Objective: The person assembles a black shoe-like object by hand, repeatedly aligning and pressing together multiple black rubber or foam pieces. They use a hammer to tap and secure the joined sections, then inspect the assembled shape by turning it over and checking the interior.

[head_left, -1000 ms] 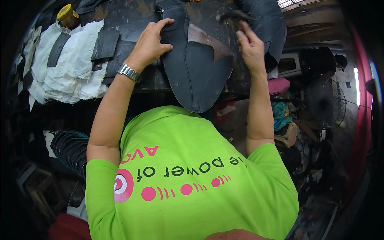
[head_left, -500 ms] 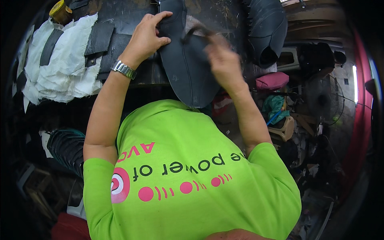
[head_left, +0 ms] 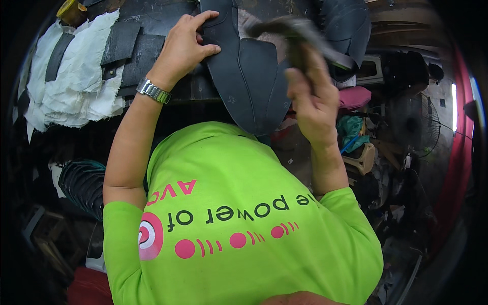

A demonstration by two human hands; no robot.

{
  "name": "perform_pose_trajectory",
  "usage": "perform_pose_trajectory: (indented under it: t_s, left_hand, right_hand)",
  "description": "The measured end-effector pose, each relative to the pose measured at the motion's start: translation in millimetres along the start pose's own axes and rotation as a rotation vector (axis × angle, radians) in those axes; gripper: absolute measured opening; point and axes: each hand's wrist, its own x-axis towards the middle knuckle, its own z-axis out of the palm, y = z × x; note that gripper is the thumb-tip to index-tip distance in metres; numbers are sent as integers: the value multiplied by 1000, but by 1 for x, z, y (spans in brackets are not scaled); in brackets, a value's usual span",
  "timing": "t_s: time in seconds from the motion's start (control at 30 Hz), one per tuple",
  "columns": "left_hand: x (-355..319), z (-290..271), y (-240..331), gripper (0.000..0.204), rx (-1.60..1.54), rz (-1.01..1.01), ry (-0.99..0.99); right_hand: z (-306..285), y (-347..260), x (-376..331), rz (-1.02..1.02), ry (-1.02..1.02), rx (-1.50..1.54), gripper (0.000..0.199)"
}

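Black, curved, leathery panel (head_left: 251,86): your spread left hand (head_left: 184,50) touches its edge, raised right hand (head_left: 312,99) gripping a dark metal hammer (head_left: 301,31).

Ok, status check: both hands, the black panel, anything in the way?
Left hand spread, thumb and index on black panel. Right hand gripping blurred hammer. Panel on table, near end overhanging. Hammer blocks view of some tabletop.

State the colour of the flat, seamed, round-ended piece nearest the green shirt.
The flat, seamed piece is dark grey, nearly black; best seen in the head view.
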Motion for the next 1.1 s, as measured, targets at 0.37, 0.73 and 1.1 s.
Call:
perform_pose_trajectory:
  t_s: [0.37,0.73,1.1]
  left_hand:
    - [23,-10,-19,48,-5,-35,-10]
    - [22,-9,-25,59,-22,-15,-13]
    - [28,-15,-42,46,-65,-35,-97]
  right_hand:
    - [-6,7,24,-7,-259,-214,52]
    - [20,-2,35,17,-185,-96,38]
    - [37,4,48,-71,-258,-102,38]
